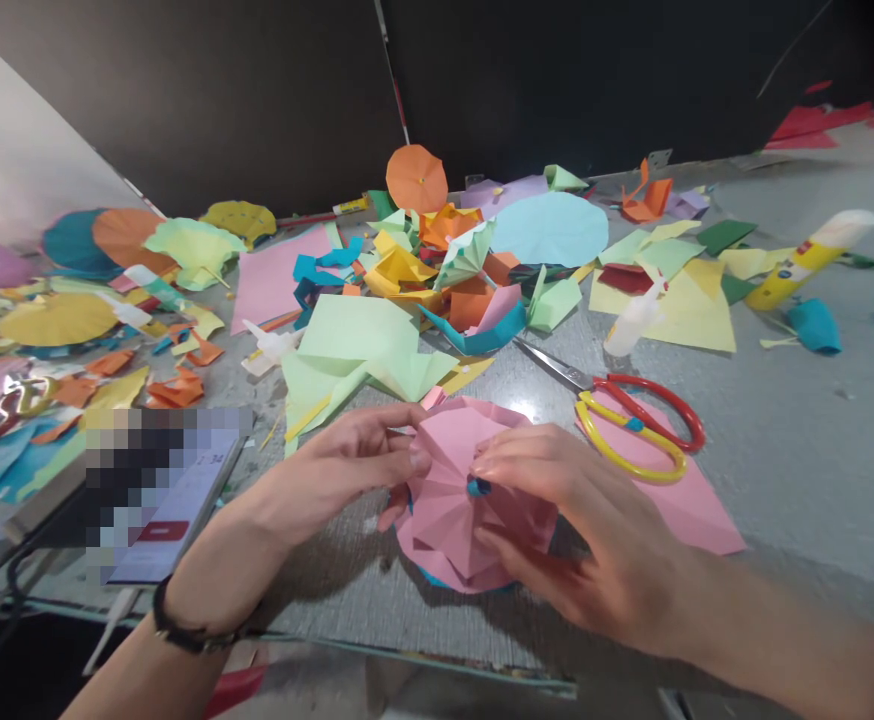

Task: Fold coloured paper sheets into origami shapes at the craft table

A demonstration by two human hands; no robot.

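A pleated pink paper umbrella top [444,540] lies over a blue paper edge near the front of the table. At its centre a small rolled blue paper piece [479,487] sticks up. My left hand [362,455] pinches the umbrella's left rim, thumb on top and fingers partly underneath. Over the right side is my right hand [557,500], its bent fingertips touching the pink paper beside the blue piece. Thumb and index finger stand apart there. Scissors [594,390] with red and yellow handles lie just beyond my right hand, partly on a pink sheet [699,510].
Folded paper scraps and green sheets [362,330] cover the back and left. A white glue bottle [636,315] and a yellow glue stick [804,262] stand at the right. A phone [182,500] with cables lies left, near the table's front edge [407,660]. Dark panels rise behind.
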